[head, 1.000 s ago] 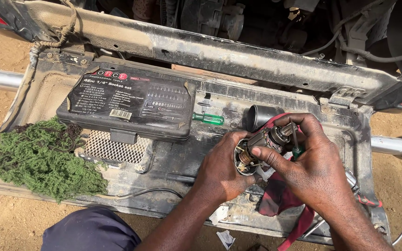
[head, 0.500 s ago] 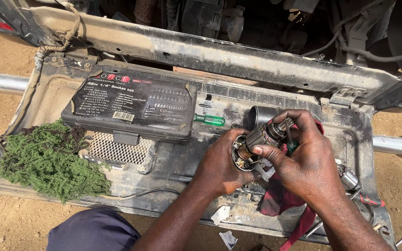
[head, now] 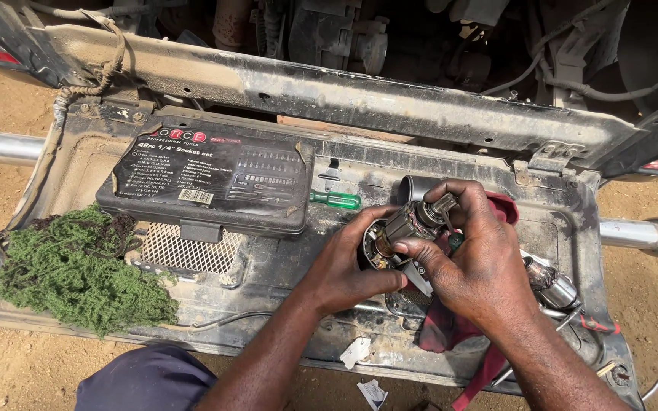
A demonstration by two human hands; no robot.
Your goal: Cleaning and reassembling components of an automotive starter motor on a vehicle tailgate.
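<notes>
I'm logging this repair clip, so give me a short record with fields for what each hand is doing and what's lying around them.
left hand: cups the round end of the grey metal motor part
right hand: grips the same part from above
under hands: red cloth on the dusty metal panel
left of hands: closed black plastic socket case, green-handled screwdriver
far left: green fibrous clump

Your left hand (head: 344, 266) and right hand (head: 474, 262) are bare, with no gloves, rings or watch. Both forearms are uncovered, and your knee (head: 146, 379) wears dark navy cloth.
</notes>
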